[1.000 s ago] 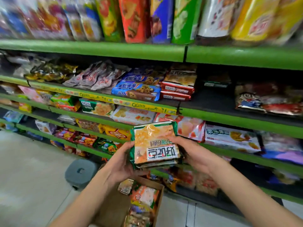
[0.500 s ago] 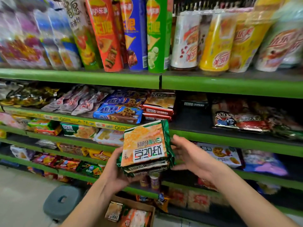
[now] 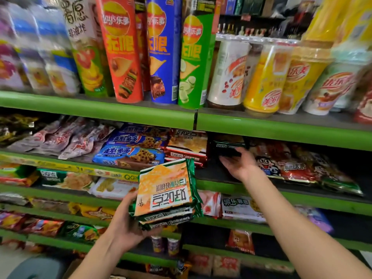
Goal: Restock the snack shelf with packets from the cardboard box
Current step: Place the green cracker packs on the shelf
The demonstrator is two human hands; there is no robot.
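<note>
My left hand (image 3: pixel 124 228) is shut on a stack of green-edged packets (image 3: pixel 167 190) with an orange picture, held flat in front of the middle shelves. My right hand (image 3: pixel 239 166) has reached into the second shelf (image 3: pixel 281 133) from the top. Its fingertips touch the front edge of a dark green packet (image 3: pixel 227 147) lying at the back of a bare gap. Whether the fingers grip that packet cannot be told. Red packets of the same brand (image 3: pixel 187 152) are stacked just left of the gap. Only a brown corner of the cardboard box (image 3: pixel 73 267) shows at the bottom.
Tall crisp tubes (image 3: pixel 120 53) and drink cups (image 3: pixel 265 77) stand on the top shelf. Blue cookie packs (image 3: pixel 128 154) lie left of the red packets, cartoon-face red bags (image 3: pixel 281 164) right of the gap. Lower shelves hold mixed snacks. A grey stool (image 3: pixel 34 268) stands at the bottom left.
My right hand let go of the stack and moved up and right into the shelf gap. My left hand keeps the stack alone. The view has tilted upward, so the box has almost left the frame.
</note>
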